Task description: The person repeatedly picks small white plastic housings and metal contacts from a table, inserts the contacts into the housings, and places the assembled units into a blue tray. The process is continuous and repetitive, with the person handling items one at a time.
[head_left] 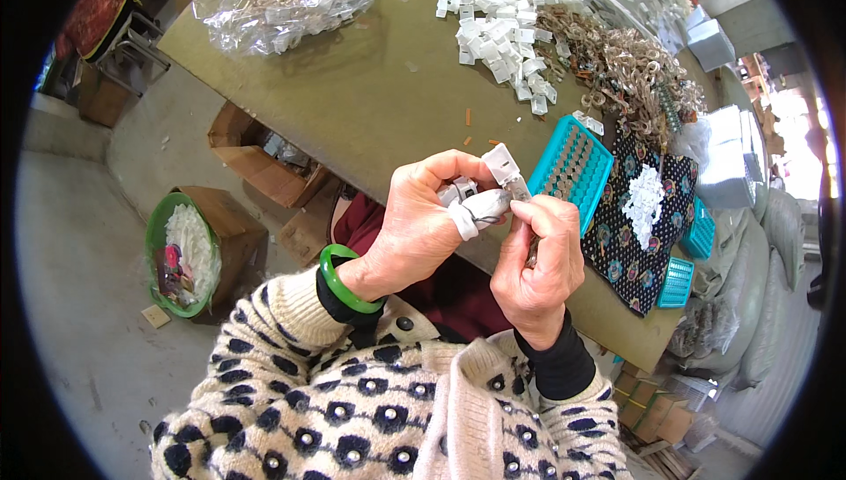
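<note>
Close in front of me, my left hand is closed around a white plastic housing that sticks up past its fingertips. White wrapping covers one digit of this hand, and a green bangle circles the wrist. My right hand pinches at the lower end of the housing; any small part between its fingertips is too hidden to name. Just beyond the right hand lies a teal tray with rows of small metallic pieces.
White housings are heaped at the table's far side, beside tangled brownish parts. A clear bag lies far left. Small white pieces rest on patterned cloth. A green basin and cardboard box stand left below.
</note>
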Available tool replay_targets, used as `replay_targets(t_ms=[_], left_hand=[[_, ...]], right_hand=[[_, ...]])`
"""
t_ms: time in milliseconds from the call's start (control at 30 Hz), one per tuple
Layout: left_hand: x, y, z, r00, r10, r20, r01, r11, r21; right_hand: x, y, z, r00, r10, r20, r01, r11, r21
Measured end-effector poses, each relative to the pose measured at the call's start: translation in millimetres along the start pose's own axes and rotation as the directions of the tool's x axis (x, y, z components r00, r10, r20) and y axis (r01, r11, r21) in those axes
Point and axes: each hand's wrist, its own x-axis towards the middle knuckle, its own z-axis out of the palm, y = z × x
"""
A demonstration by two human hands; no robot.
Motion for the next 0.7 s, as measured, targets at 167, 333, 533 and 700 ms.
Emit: replay_targets(t_ms=[167,333,533,700], left_hand=[[-4.2,-0.1,5.6,0.984,0.179,0.013,-0.17,0.907,0.385],[-1.8,-0.6,12.3,0.953,0.302,0.012,-0.278,0.86,0.427],[-1.8,7.5,6.1,0.934,-0.33,0.137,0.357,0.88,-0.314],[-0.7,5.0,9.6,0.945,-0.314,0.086,0.325,0.89,-0.321]], right_hand=[[-2.4,4.2,-0.4,1.0,-0.007,-0.02,0.006,1.0,-0.009],[-3.7,6.8,-4.9,0.995,0.089,-0.044,-0.087,0.995,0.041],[-7.1,8.2,-9.0,0.926,0.378,0.01,-0.362,0.879,0.309],[-8.6,7.5,-8.3,0.699,0.672,0.244,-0.608,0.378,0.699]])
